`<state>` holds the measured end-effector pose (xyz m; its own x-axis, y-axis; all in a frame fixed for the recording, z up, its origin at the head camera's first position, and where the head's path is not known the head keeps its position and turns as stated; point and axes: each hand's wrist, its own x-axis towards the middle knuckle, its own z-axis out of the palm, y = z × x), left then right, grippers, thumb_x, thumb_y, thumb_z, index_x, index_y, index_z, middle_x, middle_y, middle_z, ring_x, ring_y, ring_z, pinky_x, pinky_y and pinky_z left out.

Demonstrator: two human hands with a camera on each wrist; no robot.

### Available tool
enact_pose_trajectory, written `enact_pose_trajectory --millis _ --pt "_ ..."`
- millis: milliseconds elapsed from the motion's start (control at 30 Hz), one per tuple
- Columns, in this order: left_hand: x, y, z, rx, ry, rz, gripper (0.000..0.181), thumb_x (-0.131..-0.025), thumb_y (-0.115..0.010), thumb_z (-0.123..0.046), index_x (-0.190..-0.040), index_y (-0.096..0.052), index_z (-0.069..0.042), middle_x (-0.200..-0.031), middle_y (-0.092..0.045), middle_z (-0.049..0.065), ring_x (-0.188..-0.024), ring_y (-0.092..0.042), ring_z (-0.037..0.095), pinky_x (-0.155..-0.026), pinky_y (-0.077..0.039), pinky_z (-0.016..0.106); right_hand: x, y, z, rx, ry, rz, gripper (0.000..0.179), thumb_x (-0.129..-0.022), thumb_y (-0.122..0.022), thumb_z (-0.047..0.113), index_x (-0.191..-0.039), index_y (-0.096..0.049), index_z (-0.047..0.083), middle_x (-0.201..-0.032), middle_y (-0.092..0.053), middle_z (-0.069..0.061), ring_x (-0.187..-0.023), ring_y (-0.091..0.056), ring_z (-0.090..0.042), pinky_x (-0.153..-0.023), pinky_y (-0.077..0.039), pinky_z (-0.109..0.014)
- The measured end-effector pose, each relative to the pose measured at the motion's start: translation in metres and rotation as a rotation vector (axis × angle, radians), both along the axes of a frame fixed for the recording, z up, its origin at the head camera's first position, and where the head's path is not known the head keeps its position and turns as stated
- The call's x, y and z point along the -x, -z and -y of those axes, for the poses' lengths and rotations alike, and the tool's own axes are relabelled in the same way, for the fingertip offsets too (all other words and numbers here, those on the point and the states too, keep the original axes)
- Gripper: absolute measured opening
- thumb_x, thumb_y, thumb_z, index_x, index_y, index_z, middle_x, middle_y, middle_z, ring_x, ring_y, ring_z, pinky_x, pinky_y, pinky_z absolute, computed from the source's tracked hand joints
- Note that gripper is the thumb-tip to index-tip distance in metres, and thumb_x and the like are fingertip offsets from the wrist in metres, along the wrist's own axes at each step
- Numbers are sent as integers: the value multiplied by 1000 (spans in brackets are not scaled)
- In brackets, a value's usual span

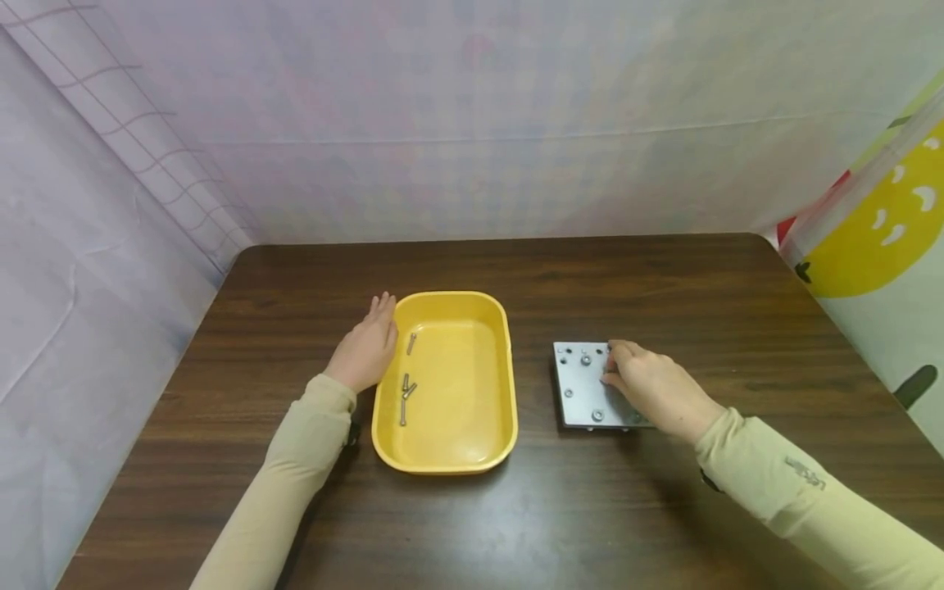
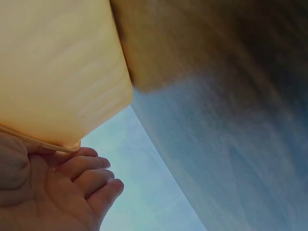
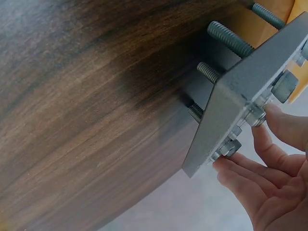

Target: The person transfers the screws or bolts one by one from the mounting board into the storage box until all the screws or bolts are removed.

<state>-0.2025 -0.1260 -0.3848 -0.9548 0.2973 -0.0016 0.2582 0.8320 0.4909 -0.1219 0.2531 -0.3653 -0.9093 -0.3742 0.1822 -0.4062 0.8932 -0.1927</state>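
- dark brown table (image 1: 560, 274) is filling the lower part of the head view, streaky wood grain running side to side, far corners rounded, pale glare pooling near the front
- light cloth backdrop (image 1: 479, 123) is hanging behind it, faint plaid in the middle, slightly creased
- grid-lined strip (image 1: 140, 139) is slanting down at the left; bold yellow print (image 1: 878, 233) with white marks is showing at the right
- yellow tray (image 1: 465, 385) is sitting about mid-table: smooth, slightly shiny, plastic-looking, rounded rectangle, raised walls
- a few small metal screws (image 1: 403, 412) are lying loose in the tray's left half, one apart toward the far end, the others bunched closer to the near end
- grey metal plate (image 1: 586, 385) is resting on the table right of the tray, well apart from it: flat, matte, square-edged, small holes along the far edge
- bolts are passing through the plate; threaded shanks (image 3: 231, 39) are sticking out underneath, thick and thin
- right hand (image 1: 659, 385) is pinching a fastener (image 3: 255, 116) between thumb and finger at the plate's right part, other fingers bent near a neighbouring nut (image 3: 230, 147)
- left hand (image 1: 366, 350) is lying along the tray's left rim, touching it, fingers mostly extended, not clasping anything
- both arms are wearing pale beige sleeves (image 1: 254, 508)
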Motion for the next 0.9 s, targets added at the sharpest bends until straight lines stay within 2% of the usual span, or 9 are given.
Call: enact_pose_trajectory --millis 100,233,567,767,900 --pt "-1 -1 -1 -2 -3 3 53 -107 -27 -18 -154 -22 5 -162 -17 22 -151 -16 34 -123 -19 50 0 -1 0 -3 16 10 13 -91 -68 7 -94 -63 -4 -120 -61 -35 -86 -70 -42 -67 -61 -45" --pt "-1 -2 -1 -1 -7 4 53 -107 -28 -19 -154 -21 5 -162 -18 21 -151 -16 34 -123 -20 49 0 -2 -1 -9 22 8 14 -92 -68 8 -95 -63 -5 -122 -60 -36 -89 -70 -44 -70 -61 -48" --pt "-1 -2 -1 -9 -11 -1 53 -107 -28 -18 -154 -22 6 -162 -18 22 -151 -16 34 -123 -20 50 4 -13 1 -6 -23 -70 19 -91 -68 5 -101 -62 -10 -114 -63 -35 -84 -70 -42 -71 -60 -51" --pt "-2 -1 -1 -24 -9 -13 53 -106 -29 -17 -153 -24 8 -161 -20 23 -151 -18 36 -123 -21 51 9 -23 8 20 -34 -59 22 -94 -64 9 -106 -60 -10 -115 -64 -32 -78 -70 -35 -71 -60 -49" --pt "-1 0 -1 -20 -7 2 53 -107 -27 -18 -154 -22 6 -162 -18 22 -151 -16 34 -123 -19 50 13 -27 16 40 -43 -30 26 -96 -63 12 -110 -58 -10 -107 -67 -26 -67 -67 -25 -65 -59 -45"
